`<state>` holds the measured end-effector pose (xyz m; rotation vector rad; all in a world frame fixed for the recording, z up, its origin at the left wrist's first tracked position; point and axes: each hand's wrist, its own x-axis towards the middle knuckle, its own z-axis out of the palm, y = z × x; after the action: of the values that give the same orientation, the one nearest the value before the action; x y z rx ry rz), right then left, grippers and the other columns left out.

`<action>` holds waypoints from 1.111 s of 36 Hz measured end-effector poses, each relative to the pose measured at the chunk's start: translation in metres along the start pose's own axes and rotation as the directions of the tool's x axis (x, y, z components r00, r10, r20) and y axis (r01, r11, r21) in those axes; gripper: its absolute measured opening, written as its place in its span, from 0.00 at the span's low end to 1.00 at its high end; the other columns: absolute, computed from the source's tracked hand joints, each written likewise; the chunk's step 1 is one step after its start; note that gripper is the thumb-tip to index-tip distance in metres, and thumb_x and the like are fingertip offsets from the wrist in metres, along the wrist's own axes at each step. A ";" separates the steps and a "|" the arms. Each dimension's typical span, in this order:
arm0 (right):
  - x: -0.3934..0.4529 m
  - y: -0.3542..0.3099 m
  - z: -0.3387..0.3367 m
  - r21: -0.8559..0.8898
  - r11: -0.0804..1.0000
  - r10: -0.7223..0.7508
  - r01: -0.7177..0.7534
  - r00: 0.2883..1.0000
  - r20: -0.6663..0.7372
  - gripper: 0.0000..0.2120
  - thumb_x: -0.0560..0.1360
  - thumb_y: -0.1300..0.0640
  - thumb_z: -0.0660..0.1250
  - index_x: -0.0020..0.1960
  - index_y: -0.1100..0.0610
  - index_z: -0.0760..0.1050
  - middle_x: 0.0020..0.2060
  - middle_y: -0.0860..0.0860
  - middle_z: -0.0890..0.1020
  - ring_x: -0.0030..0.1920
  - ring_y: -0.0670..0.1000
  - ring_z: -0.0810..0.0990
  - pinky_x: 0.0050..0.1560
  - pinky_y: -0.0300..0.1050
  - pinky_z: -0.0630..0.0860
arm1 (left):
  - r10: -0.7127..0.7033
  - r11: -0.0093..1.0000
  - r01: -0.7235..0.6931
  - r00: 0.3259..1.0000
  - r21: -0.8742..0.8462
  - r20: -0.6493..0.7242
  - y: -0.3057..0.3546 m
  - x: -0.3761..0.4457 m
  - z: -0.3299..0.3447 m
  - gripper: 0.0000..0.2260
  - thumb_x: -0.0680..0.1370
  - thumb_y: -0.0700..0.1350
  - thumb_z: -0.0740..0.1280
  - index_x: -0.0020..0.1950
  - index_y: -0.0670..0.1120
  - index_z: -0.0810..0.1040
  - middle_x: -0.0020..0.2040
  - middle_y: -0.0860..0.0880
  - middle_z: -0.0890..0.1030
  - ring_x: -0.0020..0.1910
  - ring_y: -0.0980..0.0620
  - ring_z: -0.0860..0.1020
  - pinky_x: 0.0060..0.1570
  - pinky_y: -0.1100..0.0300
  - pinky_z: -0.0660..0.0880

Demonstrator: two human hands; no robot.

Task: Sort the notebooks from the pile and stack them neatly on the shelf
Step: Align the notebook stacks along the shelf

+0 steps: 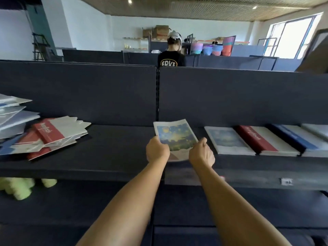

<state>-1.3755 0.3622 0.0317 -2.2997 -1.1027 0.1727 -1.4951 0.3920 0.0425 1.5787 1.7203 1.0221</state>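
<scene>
Head view: both hands (179,152) grip painted-cover notebook (175,134) above shelf (115,148); messy pile (48,135) left, sorted stacks (257,141) right.

This looks like a stockroom or shop floor — a large open room with dark shelving units (106,96) set in rows, their back panels dividing aisle from aisle. Notebooks lie as stock on the near shelf (110,162): a loose pile (51,137) at the left, neat stacks (257,141) at the right. Cardboard boxes (159,31) sit high on far shelving, coloured baskets (211,48) crowd another unit, and a small label (286,181) is fixed to the shelf edge — a slatted ceiling (177,8) and big window (291,32) overhead.
</scene>
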 end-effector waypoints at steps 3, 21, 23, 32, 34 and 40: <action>0.009 0.035 -0.021 0.003 0.999 0.041 -0.041 0.999 -0.023 0.10 0.78 0.62 0.56 0.58 0.59 0.62 0.50 0.59 0.80 0.42 0.59 0.75 0.38 0.48 0.66 | 0.015 0.998 -0.015 1.000 -0.053 0.005 0.017 -0.021 0.032 0.10 0.76 0.34 0.58 0.55 0.37 0.74 0.50 0.45 0.75 0.46 0.50 0.75 0.48 0.44 0.75; 0.067 0.141 -0.083 0.088 0.977 0.200 -0.193 0.976 -0.082 0.11 0.78 0.63 0.58 0.59 0.60 0.63 0.56 0.60 0.79 0.54 0.62 0.78 0.43 0.49 0.68 | 0.163 0.981 -0.099 0.887 -0.166 0.432 0.070 -0.044 0.137 0.30 0.72 0.38 0.69 0.72 0.53 0.68 0.71 0.48 0.70 0.68 0.48 0.70 0.65 0.57 0.70; 0.074 0.144 -0.085 0.107 0.971 0.221 -0.213 0.973 -0.065 0.11 0.78 0.62 0.58 0.60 0.60 0.63 0.57 0.60 0.78 0.56 0.63 0.77 0.47 0.51 0.70 | 0.173 0.981 -0.108 0.862 -0.163 0.476 0.074 -0.037 0.147 0.34 0.70 0.43 0.74 0.73 0.54 0.66 0.71 0.48 0.69 0.69 0.47 0.67 0.68 0.52 0.68; 0.103 0.143 -0.089 -0.026 0.978 0.206 -0.206 0.978 0.033 0.18 0.79 0.60 0.55 0.68 0.61 0.66 0.64 0.59 0.72 0.61 0.61 0.74 0.54 0.51 0.72 | 0.192 0.957 -0.280 0.810 0.078 0.554 0.078 -0.009 0.175 0.48 0.63 0.61 0.77 0.77 0.58 0.55 0.75 0.49 0.63 0.72 0.44 0.56 0.67 0.50 0.62; 0.106 0.143 -0.089 -0.064 0.982 0.180 -0.176 0.982 0.064 0.21 0.79 0.57 0.57 0.71 0.60 0.62 0.67 0.58 0.66 0.63 0.62 0.72 0.55 0.52 0.72 | 0.189 0.939 -0.315 0.807 0.137 0.559 0.077 -0.009 0.181 0.46 0.65 0.59 0.76 0.77 0.56 0.56 0.74 0.49 0.64 0.71 0.44 0.57 0.66 0.51 0.63; 0.115 0.149 -0.084 -0.217 0.976 0.046 -0.008 0.984 0.172 0.33 0.74 0.42 0.63 0.73 0.54 0.59 0.68 0.56 0.65 0.67 0.60 0.64 0.63 0.53 0.65 | 0.270 0.838 -0.454 0.828 0.302 0.492 0.076 -0.008 0.190 0.37 0.71 0.62 0.69 0.76 0.53 0.61 0.74 0.50 0.64 0.70 0.43 0.61 0.64 0.52 0.64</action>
<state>-1.1713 0.3380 0.0334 -2.5326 -1.2313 0.2845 -1.2953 0.4131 0.0044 2.2799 1.3924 0.4144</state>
